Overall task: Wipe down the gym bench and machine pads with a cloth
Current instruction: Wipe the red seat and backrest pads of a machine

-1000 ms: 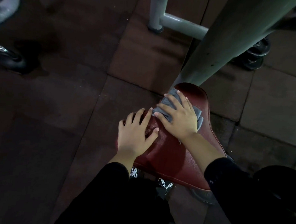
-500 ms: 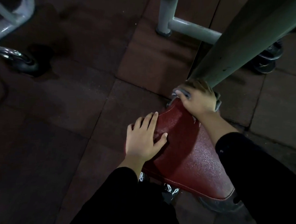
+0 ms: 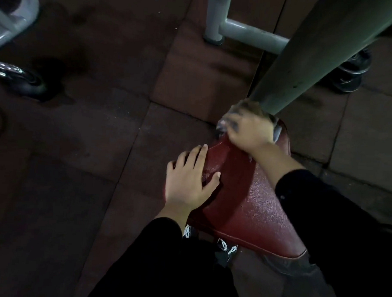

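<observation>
A dark red seat pad fills the lower middle of the head view, narrowing toward a thick grey-green post. My left hand lies flat with straight fingers on the pad's left edge. My right hand is at the pad's far tip by the post, fingers curled over a grey cloth. Only grey bits of the cloth show around the blurred fingers.
Grey frame tubes stand on the dark rubber floor tiles behind the pad. Black weight plates lie at the right behind the post. A chrome bar with a black end and another grey frame sit at the left.
My right hand slid the cloth from the pad's middle up to its far tip, and its fingers went from flat to curled. My left hand stayed pressed on the left edge.
</observation>
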Motion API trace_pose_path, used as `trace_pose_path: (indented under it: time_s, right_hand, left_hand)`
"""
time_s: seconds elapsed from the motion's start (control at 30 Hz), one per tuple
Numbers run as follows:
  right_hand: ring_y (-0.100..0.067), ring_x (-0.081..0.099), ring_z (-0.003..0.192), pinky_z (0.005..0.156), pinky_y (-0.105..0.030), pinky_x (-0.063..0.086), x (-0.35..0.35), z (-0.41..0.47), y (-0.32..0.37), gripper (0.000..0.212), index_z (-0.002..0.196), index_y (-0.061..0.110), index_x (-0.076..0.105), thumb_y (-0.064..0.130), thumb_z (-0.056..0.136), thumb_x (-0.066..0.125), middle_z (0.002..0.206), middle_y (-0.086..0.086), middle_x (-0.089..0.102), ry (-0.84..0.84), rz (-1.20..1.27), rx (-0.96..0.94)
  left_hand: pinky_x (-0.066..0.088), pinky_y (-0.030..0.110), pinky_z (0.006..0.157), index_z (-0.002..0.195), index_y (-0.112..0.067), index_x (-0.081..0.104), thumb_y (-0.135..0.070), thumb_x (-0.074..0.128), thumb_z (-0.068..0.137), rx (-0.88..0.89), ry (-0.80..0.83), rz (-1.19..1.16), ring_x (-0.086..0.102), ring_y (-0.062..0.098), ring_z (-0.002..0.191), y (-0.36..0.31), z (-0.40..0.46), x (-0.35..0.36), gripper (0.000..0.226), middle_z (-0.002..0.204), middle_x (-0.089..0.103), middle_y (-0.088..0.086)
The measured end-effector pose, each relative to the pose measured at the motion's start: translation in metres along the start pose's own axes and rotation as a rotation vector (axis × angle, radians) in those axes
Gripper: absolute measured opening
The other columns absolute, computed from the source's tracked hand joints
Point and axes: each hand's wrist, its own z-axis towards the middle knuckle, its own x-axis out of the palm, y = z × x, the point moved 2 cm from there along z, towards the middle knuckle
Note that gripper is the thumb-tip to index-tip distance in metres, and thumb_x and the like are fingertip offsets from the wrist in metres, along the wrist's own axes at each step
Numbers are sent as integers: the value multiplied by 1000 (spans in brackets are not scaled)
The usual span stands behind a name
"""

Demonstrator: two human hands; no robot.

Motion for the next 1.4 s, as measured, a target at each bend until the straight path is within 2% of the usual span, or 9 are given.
trace_pose_path:
  time_s: [0.1, 0.23, 0.4, 0.53, 0.8, 0.97, 1.07, 1.27, 1.4]
  right_hand:
    - [-34, 53, 117, 96, -43, 46, -9, -7, -30, 33, 108, 23, 70, 40, 90, 48, 117, -5, 64, -140, 55, 199]
    - [-41, 36, 134, 112, -53, 28, -5, -57, -18, 39, 131, 23, 57, 31, 94, 48, 139, -12, 50, -159, 41, 314]
    - [-39, 30, 140, 115, -51, 23, 6, -55, 19, 35, 123, 25, 64, 35, 94, 48, 143, -4, 49, -91, 7, 185]
    - [-34, 45, 129, 107, -45, 36, -1, -9, 7, 28, 105, 27, 73, 40, 92, 52, 126, -1, 62, 19, 7, -19]
    - [-37, 31, 138, 111, -52, 31, -3, -78, -15, 39, 133, 29, 55, 40, 98, 42, 147, -6, 43, -107, 42, 222]
    - [-33, 20, 145, 118, -46, 16, 0, -163, 28, 42, 139, 32, 49, 40, 97, 44, 153, -3, 36, -44, 85, 116]
    - [-32, 24, 144, 117, -47, 21, -1, -180, 33, 42, 138, 33, 50, 40, 97, 45, 152, -2, 37, -65, 69, 101]
    - [-33, 24, 144, 114, -49, 28, 1, -158, 46, 44, 140, 39, 46, 45, 96, 42, 154, 1, 35, -42, 31, 225]
    - [-34, 20, 145, 117, -49, 22, 11, -177, 79, 43, 140, 35, 47, 40, 97, 43, 154, -1, 34, -54, 50, 123]
  left_hand:
    - [41, 44, 93, 149, -22, 32, -64, 34, 88, 0, -7, 9, 44, 20, 126, 1, -1, 1, 74, 146, 43, -6]
    - [40, 44, 93, 149, -22, 32, -66, 33, 87, 1, -13, 18, 44, 21, 126, 1, -1, 3, 75, 146, 43, -5]
    - [40, 44, 93, 149, -22, 32, -65, 32, 87, 1, -10, 21, 43, 21, 127, 0, -1, 2, 76, 147, 42, -5]
    - [40, 44, 93, 149, -22, 32, -64, 33, 87, 13, -10, 17, 43, 21, 127, 1, -1, 3, 75, 147, 43, -5]
    - [40, 43, 93, 149, -23, 31, -63, 31, 90, 25, -36, 14, 44, 21, 127, 2, -2, 4, 72, 148, 42, -5]
    - [33, 45, 107, 150, -24, 31, -57, 29, 94, 79, -25, -100, 33, 19, 139, 11, -8, 0, 65, 155, 33, -6]
    - [32, 49, 111, 148, -29, 36, -53, 35, 95, 144, -66, -95, 31, 19, 141, 24, -19, 0, 58, 154, 34, -4]
    - [53, 41, 81, 147, -35, 37, -51, 33, 98, 154, -48, -160, 35, 23, 132, 31, -21, 3, 52, 155, 32, -7]
    - [54, 41, 82, 144, -34, 43, -43, 31, 100, 167, -75, -259, 37, 23, 129, 33, -22, 4, 47, 153, 35, -8]
